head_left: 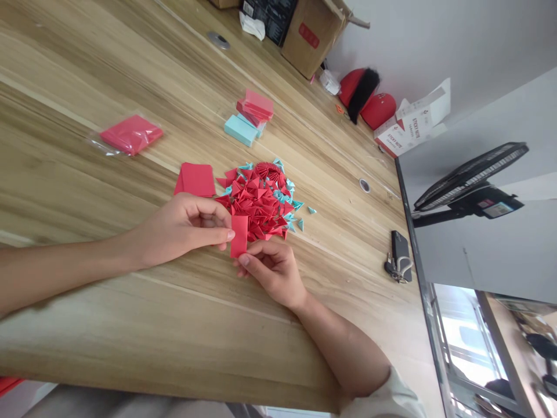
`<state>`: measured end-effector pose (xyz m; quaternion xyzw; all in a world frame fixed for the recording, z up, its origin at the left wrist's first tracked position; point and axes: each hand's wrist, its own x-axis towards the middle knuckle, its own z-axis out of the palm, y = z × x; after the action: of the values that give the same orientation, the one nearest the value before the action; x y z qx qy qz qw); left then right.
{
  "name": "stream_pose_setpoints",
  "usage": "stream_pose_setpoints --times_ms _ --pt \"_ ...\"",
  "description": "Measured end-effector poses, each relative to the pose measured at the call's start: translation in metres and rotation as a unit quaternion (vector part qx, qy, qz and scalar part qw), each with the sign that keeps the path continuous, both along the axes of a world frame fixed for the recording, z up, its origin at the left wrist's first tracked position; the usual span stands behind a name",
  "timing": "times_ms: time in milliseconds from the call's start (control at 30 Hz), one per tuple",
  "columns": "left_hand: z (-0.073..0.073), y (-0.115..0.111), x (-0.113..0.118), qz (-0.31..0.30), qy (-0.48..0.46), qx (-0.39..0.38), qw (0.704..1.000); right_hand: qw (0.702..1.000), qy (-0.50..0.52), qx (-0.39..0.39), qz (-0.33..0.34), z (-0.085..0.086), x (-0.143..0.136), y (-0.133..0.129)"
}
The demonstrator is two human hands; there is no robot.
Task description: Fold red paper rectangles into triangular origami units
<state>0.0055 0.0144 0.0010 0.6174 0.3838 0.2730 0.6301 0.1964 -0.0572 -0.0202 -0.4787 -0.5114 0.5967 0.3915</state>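
A narrow red paper (239,233) is held between two hands over the counter (174,325), on the near side of a pile of folded triangles (256,200), most of them red and some blue. Its long axis runs roughly away from the person, with one short end toward the body and the other toward the pile. The left hand (180,229) pinches its left long edge between thumb and fingers; the right hand (276,271) pinches its near end, around the right corner. Both hands touch the paper, so neither is nearer: it lies just right of the left fingertips and just left and ahead of the right thumb. Whether it is one layer or folded, I cannot tell.

A stack of red sheets (196,179) lies just beyond the left hand, left of the pile. A clear packet of red paper (133,134) sits farther left.
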Motion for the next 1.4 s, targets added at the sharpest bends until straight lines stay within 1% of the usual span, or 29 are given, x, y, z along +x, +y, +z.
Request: stream_pose_setpoints --times_ms 167,300,467,633,733,867,1067,1200,1400 --pt "0.001 -0.001 -0.001 -0.007 0.002 0.002 1.000 1.000 0.003 0.002 0.008 0.000 0.000 0.000" --pt "-0.005 -0.002 -0.002 -0.028 -0.003 0.024 0.999 1.000 -0.005 0.011 0.022 0.000 0.001 0.001" --pt "-0.011 -0.004 -0.002 -0.010 -0.045 0.047 0.998 0.999 -0.011 0.026 0.023 0.000 0.001 0.000" --pt "-0.013 -0.003 -0.002 -0.017 -0.042 0.048 0.998 0.998 -0.046 0.033 0.024 0.003 0.000 -0.001" --pt "-0.013 -0.002 -0.003 -0.010 -0.025 0.046 0.999 0.998 -0.043 0.028 0.020 0.004 -0.001 -0.001" --pt "-0.010 -0.002 -0.003 0.009 0.010 0.045 0.999 1.000 -0.004 0.010 0.008 0.004 0.000 0.000" --pt "-0.010 -0.003 -0.003 -0.001 0.027 0.092 0.995 1.000 0.018 0.014 -0.021 0.005 0.000 0.001" --pt "-0.011 -0.002 -0.003 -0.019 0.018 0.098 0.995 0.999 0.023 0.007 -0.037 0.005 0.000 0.001" --pt "-0.008 -0.001 -0.004 -0.034 0.021 0.104 0.994 0.998 0.043 0.006 -0.048 0.003 0.001 0.002"
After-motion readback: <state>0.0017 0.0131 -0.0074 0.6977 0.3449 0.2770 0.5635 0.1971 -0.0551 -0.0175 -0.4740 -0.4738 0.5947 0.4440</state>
